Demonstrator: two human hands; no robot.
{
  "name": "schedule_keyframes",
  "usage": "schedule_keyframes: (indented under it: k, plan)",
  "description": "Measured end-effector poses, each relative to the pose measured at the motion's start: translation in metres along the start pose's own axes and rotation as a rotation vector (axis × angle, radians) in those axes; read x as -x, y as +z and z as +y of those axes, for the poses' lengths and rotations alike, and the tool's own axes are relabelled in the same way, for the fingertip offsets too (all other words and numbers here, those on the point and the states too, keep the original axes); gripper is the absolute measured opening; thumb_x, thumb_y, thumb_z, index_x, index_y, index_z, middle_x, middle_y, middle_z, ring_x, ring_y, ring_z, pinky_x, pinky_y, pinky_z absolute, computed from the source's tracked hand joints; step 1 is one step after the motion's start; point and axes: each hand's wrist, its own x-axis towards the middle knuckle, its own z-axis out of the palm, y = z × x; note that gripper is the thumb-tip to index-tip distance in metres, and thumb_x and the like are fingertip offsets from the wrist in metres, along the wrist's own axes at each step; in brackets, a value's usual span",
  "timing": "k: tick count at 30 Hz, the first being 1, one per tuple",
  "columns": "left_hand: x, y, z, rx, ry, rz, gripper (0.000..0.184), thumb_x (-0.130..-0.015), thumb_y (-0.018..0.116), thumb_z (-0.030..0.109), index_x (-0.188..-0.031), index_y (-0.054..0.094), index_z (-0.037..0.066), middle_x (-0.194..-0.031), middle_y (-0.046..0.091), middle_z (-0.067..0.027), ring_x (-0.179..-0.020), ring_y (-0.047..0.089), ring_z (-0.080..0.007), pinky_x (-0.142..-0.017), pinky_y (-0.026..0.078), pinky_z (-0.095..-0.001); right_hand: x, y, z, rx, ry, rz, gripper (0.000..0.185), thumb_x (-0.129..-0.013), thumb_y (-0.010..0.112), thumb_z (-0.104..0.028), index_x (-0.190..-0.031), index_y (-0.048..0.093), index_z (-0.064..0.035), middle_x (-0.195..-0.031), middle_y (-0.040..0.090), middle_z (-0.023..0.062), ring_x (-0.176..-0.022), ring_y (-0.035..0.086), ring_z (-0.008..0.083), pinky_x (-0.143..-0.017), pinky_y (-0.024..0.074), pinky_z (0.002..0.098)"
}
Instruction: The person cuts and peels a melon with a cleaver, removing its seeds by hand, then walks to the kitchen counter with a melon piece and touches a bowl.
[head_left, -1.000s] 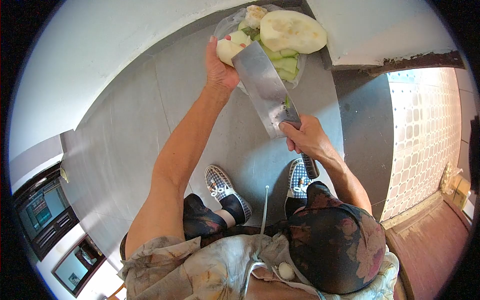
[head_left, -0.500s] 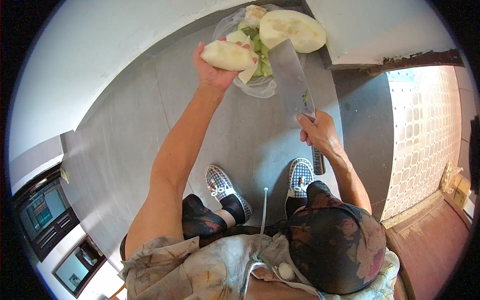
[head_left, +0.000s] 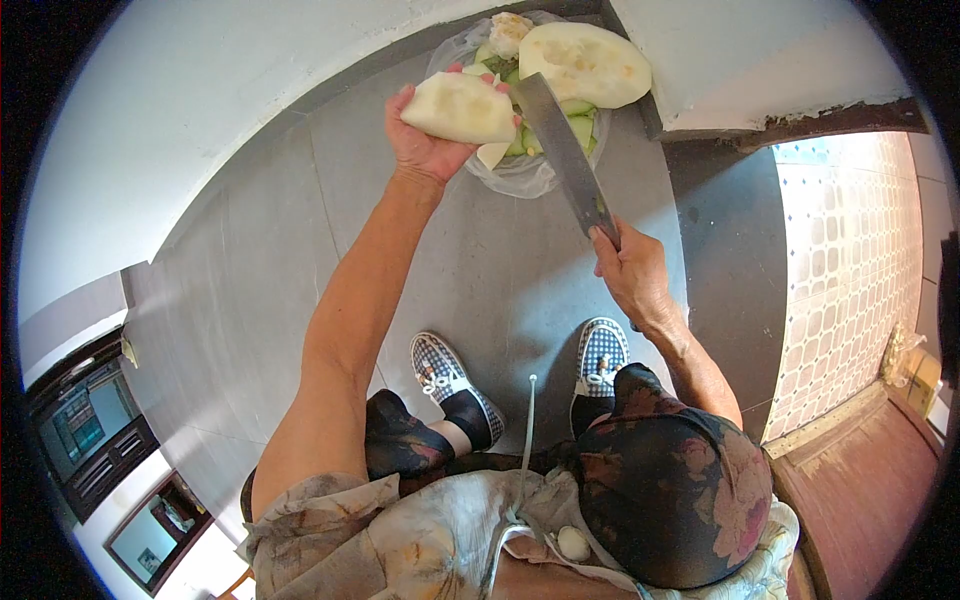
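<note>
My left hand (head_left: 430,150) is closed around a pale, peeled piece of melon (head_left: 459,108), fingers curled over its far side. In my right hand (head_left: 636,268) is a broad cleaver (head_left: 562,142), gripped by its handle, the blade slanting up and left so its tip comes close to the held piece. Below and beyond them a clear plastic bag (head_left: 528,182) lies on the floor with green peelings (head_left: 580,128) in it. A large pale melon half (head_left: 586,64) rests at the bag's far right, cut face up. Beside it sits a lump of pulp (head_left: 510,34).
Grey floor tiles (head_left: 250,270) stretch around my checkered shoes (head_left: 440,370). A white wall (head_left: 230,90) curves along the far and left sides. To the right are a dark floor strip (head_left: 725,260) and a sunlit patterned tile surface (head_left: 850,260).
The cleaver has turned so its blade shows narrower, and its tip has moved left toward the held melon piece. My left hand has tilted the piece, showing more of its face.
</note>
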Motion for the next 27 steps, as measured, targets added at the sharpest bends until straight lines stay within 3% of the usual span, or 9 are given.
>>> schedule_keyframes:
  k: [6, 9, 15, 18, 21, 24, 27]
  plan:
    - [-0.002, -0.009, 0.002, -0.061, -0.047, -0.055, 0.067, -0.064, 0.055, 0.023, -0.127, 0.046, 0.005, -0.134, 0.04, -0.0273, -0.123, 0.041, -0.0457, -0.111, 0.024, -0.0561, -0.003, 0.001, -0.003, 0.027, 0.037, 0.014, 0.033, -0.091, 0.052, -0.02, -0.121, 0.057, -0.0053, -0.085, 0.064, 0.0224, -0.08, 0.063, 0.0396, -0.069, 0.049, 0.0428]
    - [-0.002, -0.016, 0.001, -0.218, -0.063, -0.016, 0.074, -0.067, 0.054, 0.018, -0.137, 0.036, 0.003, -0.141, 0.035, -0.0243, -0.13, 0.034, -0.0452, -0.109, 0.025, -0.061, -0.005, 0.001, -0.002, 0.051, 0.014, 0.039, 0.034, -0.091, 0.052, -0.02, -0.122, 0.056, -0.0053, -0.085, 0.064, 0.0222, -0.08, 0.063, 0.0397, -0.069, 0.0489, 0.0437]
    - [0.007, -0.01, -0.003, -0.362, -0.155, -0.014, 0.069, -0.07, 0.055, 0.002, -0.136, 0.037, 0.005, -0.14, 0.036, -0.0216, -0.13, 0.034, -0.0461, -0.106, 0.029, -0.0648, -0.013, 0.003, 0.011, 0.14, -0.095, 0.133, 0.034, -0.091, 0.051, -0.018, -0.122, 0.056, -0.0048, -0.097, 0.064, 0.0216, -0.09, 0.063, 0.0372, -0.075, 0.0504, 0.0417]
    - [0.007, -0.006, -0.008, -0.383, -0.084, 0.005, 0.068, -0.071, 0.051, -0.01, -0.135, 0.035, 0.007, -0.135, 0.04, -0.0217, -0.125, 0.042, -0.0439, -0.095, 0.044, -0.0637, -0.013, 0.005, 0.011, 0.202, -0.233, 0.228, 0.035, -0.089, 0.051, -0.012, -0.123, 0.054, -0.0064, -0.11, 0.062, 0.0178, -0.098, 0.061, 0.0351, -0.079, 0.0512, 0.0397]
    - [0.001, -0.013, -0.01, -0.509, -0.011, 0.026, 0.062, -0.076, 0.049, -0.01, -0.134, 0.039, 0.008, -0.131, 0.046, -0.019, -0.12, 0.049, -0.0389, -0.092, 0.049, -0.0581, -0.011, 0.005, 0.004, 0.304, -0.361, 0.269, 0.038, -0.085, 0.053, -0.007, -0.123, 0.054, -0.0084, -0.119, 0.059, 0.0131, -0.1, 0.061, 0.0332, -0.08, 0.0519, 0.0387]
    - [-0.008, -0.02, -0.019, -0.551, 0.128, 0.105, 0.048, -0.084, 0.051, -0.001, -0.132, 0.044, 0.007, -0.126, 0.052, -0.0151, -0.115, 0.055, -0.0328, -0.091, 0.052, -0.0512, -0.013, 0.007, -0.003, 0.372, -0.464, 0.297, 0.041, -0.082, 0.055, -0.005, -0.122, 0.054, -0.0102, -0.121, 0.058, 0.0103, -0.098, 0.062, 0.0313, -0.078, 0.0527, 0.0374]
    - [-0.008, -0.025, -0.031, -0.419, 0.167, -0.007, 0.039, -0.091, 0.052, 0.012, -0.13, 0.049, 0.008, -0.122, 0.057, -0.0117, -0.11, 0.058, -0.0273, -0.088, 0.054, -0.0446, -0.016, 0.013, -0.008, 0.405, -0.527, 0.344, 0.04, -0.081, 0.056, -0.005, -0.12, 0.055, -0.0107, -0.12, 0.058, 0.0089, -0.094, 0.063, 0.0299, -0.076, 0.0531, 0.0364]
